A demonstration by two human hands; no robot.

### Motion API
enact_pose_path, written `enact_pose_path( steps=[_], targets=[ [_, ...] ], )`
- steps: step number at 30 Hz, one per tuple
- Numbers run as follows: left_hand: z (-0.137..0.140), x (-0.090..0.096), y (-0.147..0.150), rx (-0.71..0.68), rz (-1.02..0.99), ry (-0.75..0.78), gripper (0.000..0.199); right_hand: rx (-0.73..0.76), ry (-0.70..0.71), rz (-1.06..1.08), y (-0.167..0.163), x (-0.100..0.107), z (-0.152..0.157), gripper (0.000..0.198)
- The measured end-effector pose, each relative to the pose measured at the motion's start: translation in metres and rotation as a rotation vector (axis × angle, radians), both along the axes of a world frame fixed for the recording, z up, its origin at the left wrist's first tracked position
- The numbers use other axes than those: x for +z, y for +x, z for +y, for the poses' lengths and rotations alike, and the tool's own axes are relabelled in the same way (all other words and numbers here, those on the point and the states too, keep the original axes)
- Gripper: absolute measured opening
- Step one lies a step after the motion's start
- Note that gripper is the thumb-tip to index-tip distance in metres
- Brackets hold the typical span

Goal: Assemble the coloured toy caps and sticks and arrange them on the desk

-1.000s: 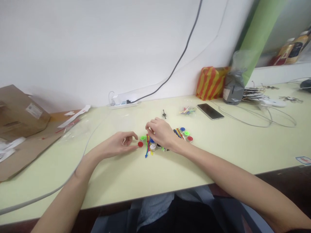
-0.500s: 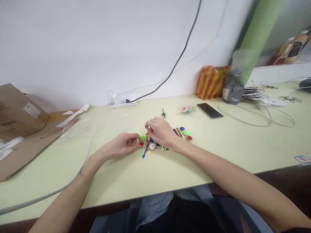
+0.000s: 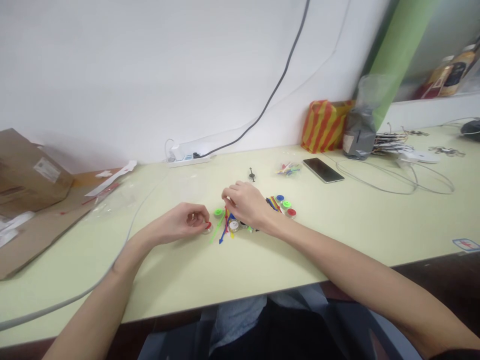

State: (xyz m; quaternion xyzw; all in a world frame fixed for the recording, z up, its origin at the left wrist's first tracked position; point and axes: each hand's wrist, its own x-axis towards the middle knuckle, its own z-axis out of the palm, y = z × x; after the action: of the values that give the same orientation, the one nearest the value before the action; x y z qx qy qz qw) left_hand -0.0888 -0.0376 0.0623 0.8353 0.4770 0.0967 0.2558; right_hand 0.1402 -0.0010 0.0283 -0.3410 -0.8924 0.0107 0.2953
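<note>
My left hand [image 3: 183, 220] pinches a small red-topped round piece [image 3: 208, 226] with a clear base, low over the table. A green-topped round piece [image 3: 218, 213] and a thin green stick [image 3: 216, 230] lie just right of it. My right hand [image 3: 245, 202] is closed at the fingertips on the upper end of a thin red stick [image 3: 226, 220]. Below its palm are a blue arrow-ended stick [image 3: 222, 236] and a white-topped round piece [image 3: 234, 226]; other small pieces there are partly hidden. Beyond the right wrist sit blue [image 3: 280, 198], green [image 3: 287, 204] and red [image 3: 291, 213] round pieces beside coloured sticks.
A black spindle-like piece [image 3: 252, 174], a clear bag of coloured sticks [image 3: 288, 169] and a phone [image 3: 323, 170] lie farther back. A power strip [image 3: 189, 160] is by the wall. Cardboard [image 3: 33, 170] is at left, where a grey cable [image 3: 93, 285] crosses the table.
My left hand has moved a little left, carrying the red-topped piece away from the pile. The green stick's lower end has swung left. My right hand is almost still.
</note>
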Motion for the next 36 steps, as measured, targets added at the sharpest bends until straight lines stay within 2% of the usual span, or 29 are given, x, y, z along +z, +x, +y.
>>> enact_pose_path(
  steps=[4,10,13,17,24,36],
  targets=[
    [0.000,-0.007,0.003,-0.021,-0.012,-0.049,0.018,-0.008,0.005,-0.024,-0.001,0.001,-0.001,0.019],
    [0.005,-0.024,0.009,0.005,-0.075,0.000,0.024,-0.013,-0.018,-0.010,0.000,0.001,0.000,0.018],
    [0.007,-0.027,0.008,-0.003,-0.088,0.033,0.025,0.100,-0.095,-0.005,0.001,0.002,-0.001,0.013],
    [0.008,-0.024,0.003,0.003,-0.076,0.049,0.025,0.276,-0.157,-0.112,0.000,0.003,-0.002,0.008],
    [0.008,-0.022,0.003,0.023,-0.048,0.051,0.021,0.194,-0.058,-0.233,-0.005,-0.002,-0.006,0.017],
    [0.005,-0.020,0.005,0.015,-0.049,0.034,0.021,0.170,-0.076,-0.248,-0.015,-0.009,-0.011,0.019]
  ],
)
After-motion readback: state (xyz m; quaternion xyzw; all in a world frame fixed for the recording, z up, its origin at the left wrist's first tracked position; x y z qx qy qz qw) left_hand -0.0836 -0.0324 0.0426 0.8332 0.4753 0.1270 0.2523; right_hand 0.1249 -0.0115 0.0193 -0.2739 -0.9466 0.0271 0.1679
